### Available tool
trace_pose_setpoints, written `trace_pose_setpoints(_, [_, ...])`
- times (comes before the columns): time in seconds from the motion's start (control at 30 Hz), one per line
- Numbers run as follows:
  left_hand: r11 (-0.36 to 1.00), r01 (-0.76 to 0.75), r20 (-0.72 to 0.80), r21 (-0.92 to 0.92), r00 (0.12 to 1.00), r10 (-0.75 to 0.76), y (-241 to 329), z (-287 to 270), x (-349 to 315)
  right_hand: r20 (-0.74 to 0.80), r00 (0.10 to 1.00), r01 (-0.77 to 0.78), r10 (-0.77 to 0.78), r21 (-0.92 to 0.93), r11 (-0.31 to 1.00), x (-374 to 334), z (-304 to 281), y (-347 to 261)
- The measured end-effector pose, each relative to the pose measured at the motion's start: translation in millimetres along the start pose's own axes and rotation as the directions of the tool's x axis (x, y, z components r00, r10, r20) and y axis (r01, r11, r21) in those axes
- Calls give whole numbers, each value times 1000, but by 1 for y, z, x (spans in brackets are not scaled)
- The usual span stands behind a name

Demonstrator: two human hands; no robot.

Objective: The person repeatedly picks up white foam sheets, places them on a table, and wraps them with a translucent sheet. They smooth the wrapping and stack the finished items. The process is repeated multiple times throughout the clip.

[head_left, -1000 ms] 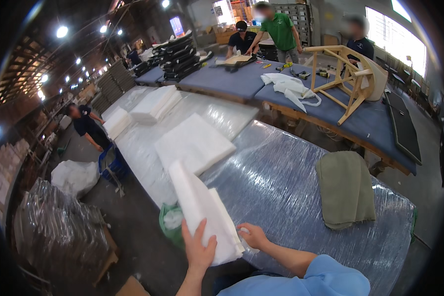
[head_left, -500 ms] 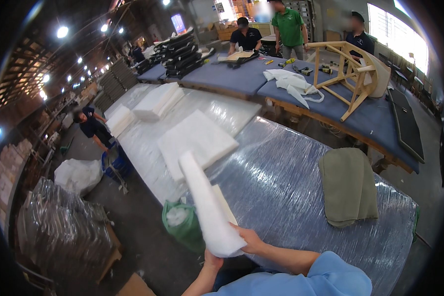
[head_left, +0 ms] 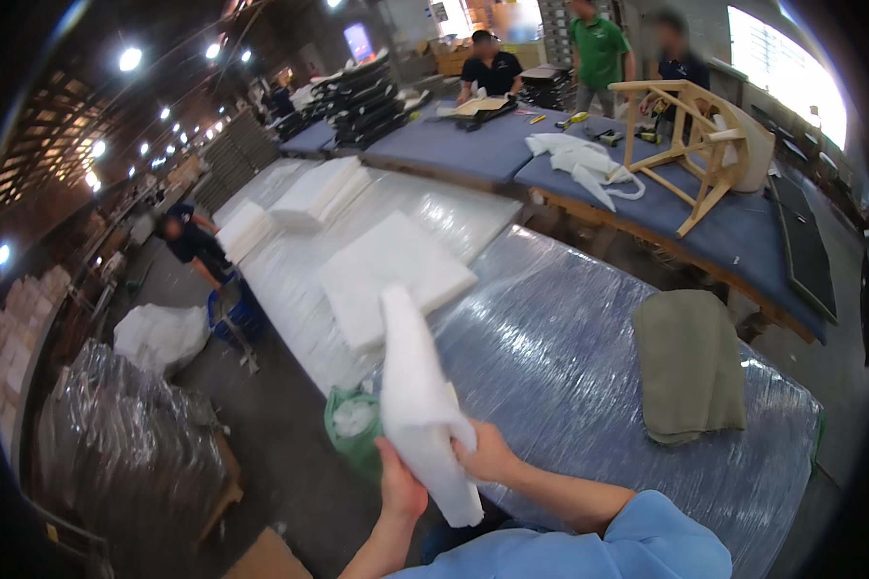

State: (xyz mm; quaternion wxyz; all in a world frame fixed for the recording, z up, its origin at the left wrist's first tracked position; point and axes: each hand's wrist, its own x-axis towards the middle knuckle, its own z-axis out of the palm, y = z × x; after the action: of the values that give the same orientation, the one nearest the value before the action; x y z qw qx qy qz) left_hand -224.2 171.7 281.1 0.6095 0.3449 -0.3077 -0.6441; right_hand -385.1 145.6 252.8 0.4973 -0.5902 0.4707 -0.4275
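Observation:
A long white piece of batting (head_left: 415,396) is folded lengthwise and stands tilted over the table's near left edge. My left hand (head_left: 402,481) grips its left side near the lower end, and my right hand (head_left: 487,452) holds the right side, fingers tucked at the fold. Behind its far end lies a thick square stack of white batting sheets (head_left: 396,270). Beside my left hand, at the table's edge, hangs a green bag (head_left: 348,442) with white fluff inside. Folded olive-green fabric (head_left: 690,365) lies to the right on the plastic-wrapped table top (head_left: 560,386).
More white batting stacks (head_left: 314,193) lie farther back. On a blue padded table (head_left: 550,174) rests a wooden chair frame (head_left: 690,145) on its side. Several people stand beyond it; another person (head_left: 191,241) bends over a blue bin (head_left: 237,309) at left. Plastic-wrapped goods (head_left: 116,434) stand on the floor.
The batting has swung more upright and its lower end now reaches below my hands. My left hand has slid up its side; the cream piece seen behind it is now mostly hidden.

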Motion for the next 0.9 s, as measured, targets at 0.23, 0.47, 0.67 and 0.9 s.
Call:
trace_pose_setpoints(0.23, [668, -404, 258, 625, 914, 312, 40, 30, 30, 41, 999, 29, -34, 108, 994, 32, -3, -2])
trace_pose_setpoints(0.47, [25, -435, 346, 900, 748, 566, 61, 48, 51, 84, 995, 45, -62, 186, 982, 65, -5, 22])
trace_pose_setpoints(0.67, [-80, -403, 369, 911, 718, 590, 72, 45, 54, 163, 977, -187, 141, 320, 929, 57, -14, 20])
trace_pose_setpoints(0.9, [-105, -367, 361, 924, 753, 550, 73, 51, 51, 312, 949, -129, -55, 538, 833, 7, 3, -26])
